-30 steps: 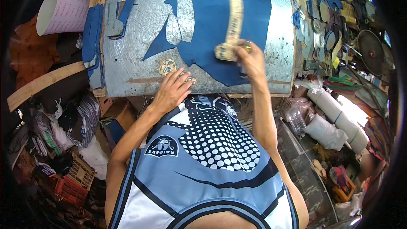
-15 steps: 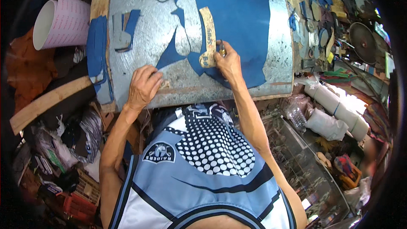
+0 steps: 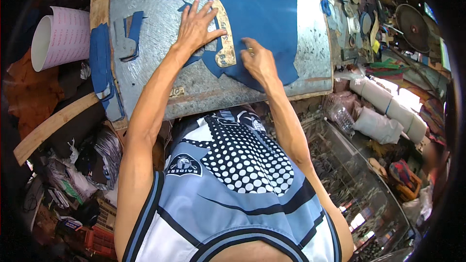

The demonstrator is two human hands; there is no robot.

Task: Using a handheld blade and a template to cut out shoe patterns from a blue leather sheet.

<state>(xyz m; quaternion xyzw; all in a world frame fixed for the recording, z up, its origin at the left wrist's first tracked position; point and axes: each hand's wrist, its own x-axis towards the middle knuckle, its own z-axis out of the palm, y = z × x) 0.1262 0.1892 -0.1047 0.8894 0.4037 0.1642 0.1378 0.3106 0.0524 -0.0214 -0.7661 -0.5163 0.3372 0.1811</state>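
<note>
On left edge of blue sheet, pattern laid flat, touched by left hand, fingers spread. Right hand curled just beside; whether anything is grasped cannot be told. Pattern could be skewed if pressed on one side only.

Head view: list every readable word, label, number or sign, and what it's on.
Wording not copied out; locations only:
Tan template by the left hand: dark handwritten marks, partly legible.
Jersey patch: light lettering on black, legible.
White roll: rows of pink print, too small to read reliably.
Small tan piece near the table's front edge: dark marks, too small to read surely.
Metal tabletop, far left: faint marks, unreadable.
</note>
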